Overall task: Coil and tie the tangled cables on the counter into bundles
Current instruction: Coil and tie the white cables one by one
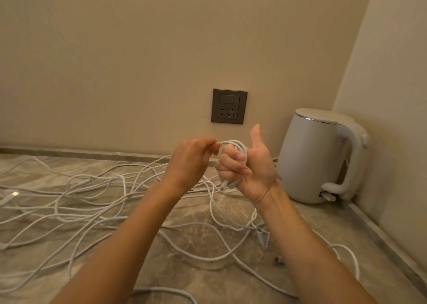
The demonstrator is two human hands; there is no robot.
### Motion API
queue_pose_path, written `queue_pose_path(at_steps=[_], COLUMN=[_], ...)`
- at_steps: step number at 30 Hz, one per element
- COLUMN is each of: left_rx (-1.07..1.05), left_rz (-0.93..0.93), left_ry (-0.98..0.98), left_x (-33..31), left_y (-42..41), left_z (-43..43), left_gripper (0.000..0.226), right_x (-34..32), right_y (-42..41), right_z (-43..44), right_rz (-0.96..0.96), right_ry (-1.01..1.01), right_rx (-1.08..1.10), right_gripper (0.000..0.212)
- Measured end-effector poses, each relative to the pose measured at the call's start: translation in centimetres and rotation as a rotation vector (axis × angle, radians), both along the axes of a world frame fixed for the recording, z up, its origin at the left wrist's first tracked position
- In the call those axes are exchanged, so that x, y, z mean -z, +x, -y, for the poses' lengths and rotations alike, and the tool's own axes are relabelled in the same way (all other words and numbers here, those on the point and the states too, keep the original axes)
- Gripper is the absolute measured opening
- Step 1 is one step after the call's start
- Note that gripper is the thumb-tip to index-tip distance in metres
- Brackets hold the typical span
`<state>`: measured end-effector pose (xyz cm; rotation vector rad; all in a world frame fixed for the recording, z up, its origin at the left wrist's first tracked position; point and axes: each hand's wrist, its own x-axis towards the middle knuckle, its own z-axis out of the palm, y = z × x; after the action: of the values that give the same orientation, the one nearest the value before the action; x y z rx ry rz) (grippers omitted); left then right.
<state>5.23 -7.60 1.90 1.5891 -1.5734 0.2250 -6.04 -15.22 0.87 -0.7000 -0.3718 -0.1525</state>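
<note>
Head view: right hand (248,167) fingers clamp the coil (233,162) to keep its loops together, left hand (191,160) fingers pinching the free cable end (223,143) for wrapping.

No text, label or number is readable.

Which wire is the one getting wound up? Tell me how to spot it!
Find the white kettle in the corner of the counter. Just left of it, the right hand is raised with its thumb up, fingers closed around a small white coil. Unlike the loose cables sprawled flat on the counter, it is looped neatly and held in the air, with the left hand pinching its top.
</note>
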Motion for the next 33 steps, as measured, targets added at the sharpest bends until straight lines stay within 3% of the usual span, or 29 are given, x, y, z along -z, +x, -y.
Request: queue_pose_path(at_steps=[3, 5, 11, 14, 17, 23, 28, 33], left_rx=[0.085, 0.124, 0.125, 0.142, 0.169, 0.165, 0.093, 0.070], left_rz=[-0.083, -0.092, 0.065, 0.078, 0.151, 0.151, 0.073, 0.008], left_ry=[0.161, 0.274, 0.644, 0.777, 0.783, 0.604, 0.448, 0.349], left_x=[0.3, 0.6, 1.2, 1.5, 1.1, 0.5, -0.4, -0.6], left_y=[-0.4, -0.7, -2.2, -2.3, -2.3, -1.6, -0.2, 0.0], left_z=[0.1, 0.1, 0.3, 0.3, 0.3, -0.1, -0.4, -0.4], left_gripper=[0.022, 0.025, 0.024, 0.022, 0.024, 0.019, 0.019, 0.019], right_x=[-0.4, -0.6, -1.0, -0.4, 0.2, 0.9, 1.1, 0.2], right_y=[-0.1, -0.4, -0.7, -0.8, -0.8, 0.0, 0.0, -0.4], right_z=[-0.3, -0.3, 0.1, 0.6, 1.1, 0.9, 0.7, 0.5], right_rz=[0.027, -0.019, -0.097, -0.207, -0.328, -0.591, -0.687, -0.785], right_ry=[0.128, 0.235, 0.379, 0.253, 0.071, -0.625, -1.016, -1.063], right_rx=[0.081, 0.281, 0.719, 0.923, 1.106, 1.316, 1.169, 0.863], right_gripper=[0.084, 0.084, 0.076, 0.074, 0.074, 0.078, 0.100, 0.090])
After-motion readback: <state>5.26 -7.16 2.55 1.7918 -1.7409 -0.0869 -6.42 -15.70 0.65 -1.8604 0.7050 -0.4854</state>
